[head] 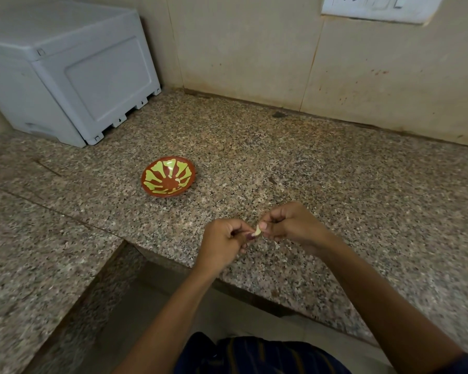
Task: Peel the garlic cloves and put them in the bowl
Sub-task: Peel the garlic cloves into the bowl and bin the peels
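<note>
Both hands, left hand (223,242) and right hand (289,225), pinch 1 garlic clove (257,232); bowl (169,176) sits far left, grey box (65,68) behind it.

Single head-worn view; looks forward and down over counter (281,163); hands close below, wall behind.

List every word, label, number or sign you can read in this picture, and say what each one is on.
No readable text anywhere.
Grey plastic box: small moulded marks near its lower edge, too small to read.
Switch plate on the wall: no lettering visible.
Bowl: a painted red and green pattern only, no words.
Garlic clove between the hands: unmarked.
</note>
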